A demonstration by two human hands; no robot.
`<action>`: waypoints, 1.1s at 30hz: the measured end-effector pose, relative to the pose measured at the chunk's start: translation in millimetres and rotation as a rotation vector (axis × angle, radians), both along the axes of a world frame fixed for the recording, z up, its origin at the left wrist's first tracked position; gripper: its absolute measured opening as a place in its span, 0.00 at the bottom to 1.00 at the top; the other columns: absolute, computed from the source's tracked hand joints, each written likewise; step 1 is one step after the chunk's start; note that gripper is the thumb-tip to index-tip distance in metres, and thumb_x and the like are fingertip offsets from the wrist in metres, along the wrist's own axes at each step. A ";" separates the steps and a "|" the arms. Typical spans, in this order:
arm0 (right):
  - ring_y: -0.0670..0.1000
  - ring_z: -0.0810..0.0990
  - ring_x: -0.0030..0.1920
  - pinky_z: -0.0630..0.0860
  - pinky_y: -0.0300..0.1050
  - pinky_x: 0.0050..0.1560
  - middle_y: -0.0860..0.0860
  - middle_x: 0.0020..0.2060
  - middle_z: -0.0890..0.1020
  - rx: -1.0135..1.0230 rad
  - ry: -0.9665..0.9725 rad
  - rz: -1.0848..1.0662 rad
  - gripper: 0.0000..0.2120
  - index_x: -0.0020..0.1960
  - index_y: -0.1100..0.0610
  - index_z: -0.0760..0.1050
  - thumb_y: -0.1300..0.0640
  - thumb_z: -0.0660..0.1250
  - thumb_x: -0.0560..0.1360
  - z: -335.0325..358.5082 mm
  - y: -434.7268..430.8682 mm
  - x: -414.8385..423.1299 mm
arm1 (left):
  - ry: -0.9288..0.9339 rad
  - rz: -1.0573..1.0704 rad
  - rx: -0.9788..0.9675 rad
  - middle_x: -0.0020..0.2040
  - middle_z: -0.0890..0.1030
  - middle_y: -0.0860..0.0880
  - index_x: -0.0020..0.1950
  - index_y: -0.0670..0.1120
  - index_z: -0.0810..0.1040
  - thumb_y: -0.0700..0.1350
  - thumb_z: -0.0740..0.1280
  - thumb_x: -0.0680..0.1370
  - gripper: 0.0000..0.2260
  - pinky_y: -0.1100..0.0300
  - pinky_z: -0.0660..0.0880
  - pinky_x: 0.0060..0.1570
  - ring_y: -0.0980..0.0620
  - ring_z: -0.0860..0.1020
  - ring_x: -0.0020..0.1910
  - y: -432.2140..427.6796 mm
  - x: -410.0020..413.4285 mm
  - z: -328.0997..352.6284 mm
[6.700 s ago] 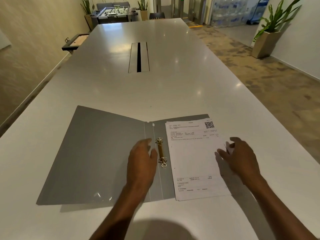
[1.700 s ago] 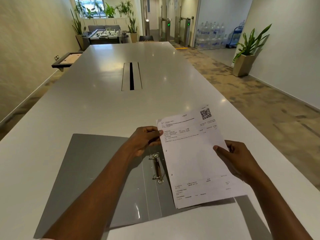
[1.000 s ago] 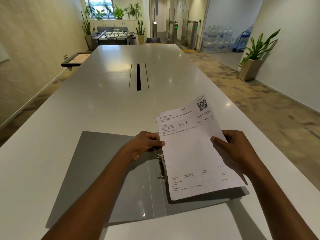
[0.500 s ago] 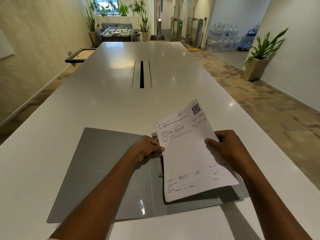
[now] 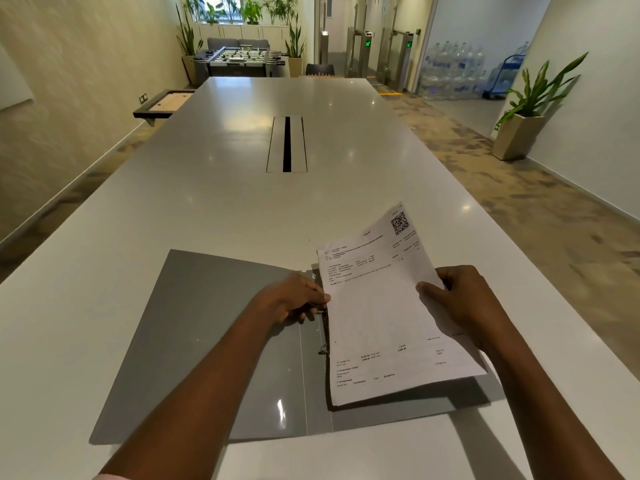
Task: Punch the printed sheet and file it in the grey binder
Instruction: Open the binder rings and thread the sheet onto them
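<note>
White table [image 5: 242, 202], open grey binder [image 5: 207, 341], printed sheet [image 5: 381, 323] in left hand [image 5: 294, 299], right hand [image 5: 460, 303]

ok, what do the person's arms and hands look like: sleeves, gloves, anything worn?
Left hand and right hand are bare: no gloves, rings or watch visible. Forearms are bare too. A pale sliver at the bottom-left edge may be a sleeve; too little shows.
</note>
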State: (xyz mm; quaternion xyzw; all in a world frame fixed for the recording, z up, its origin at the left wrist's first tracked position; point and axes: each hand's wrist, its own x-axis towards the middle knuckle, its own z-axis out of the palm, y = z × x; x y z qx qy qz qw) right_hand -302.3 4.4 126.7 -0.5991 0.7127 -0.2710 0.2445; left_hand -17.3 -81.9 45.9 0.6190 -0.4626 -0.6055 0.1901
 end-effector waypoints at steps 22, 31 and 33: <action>0.46 0.79 0.31 0.71 0.35 0.30 0.55 0.53 0.87 -0.026 -0.016 0.039 0.08 0.51 0.59 0.85 0.57 0.70 0.79 -1.6 -3.7 -9.5 | -0.129 -0.073 -0.008 0.41 0.87 0.44 0.52 0.42 0.88 0.42 0.77 0.76 0.07 0.63 0.71 0.27 0.55 0.76 0.29 -4.6 -7.5 -3.8; 0.46 0.76 0.31 0.69 0.27 0.24 0.53 0.47 0.83 -0.017 -0.026 0.045 0.06 0.47 0.58 0.83 0.57 0.70 0.79 -4.2 -5.4 -15.3 | -0.052 0.021 -0.002 0.42 0.88 0.44 0.50 0.40 0.87 0.43 0.72 0.81 0.07 0.64 0.70 0.25 0.55 0.76 0.27 4.5 -10.2 5.8; 0.47 0.78 0.32 0.69 0.27 0.24 0.55 0.54 0.85 -0.010 -0.032 0.044 0.08 0.51 0.60 0.84 0.57 0.70 0.79 -5.1 -5.8 -16.1 | -0.067 0.102 -0.091 0.31 0.83 0.46 0.38 0.42 0.84 0.41 0.71 0.80 0.11 0.63 0.70 0.25 0.53 0.74 0.26 7.0 -9.8 2.7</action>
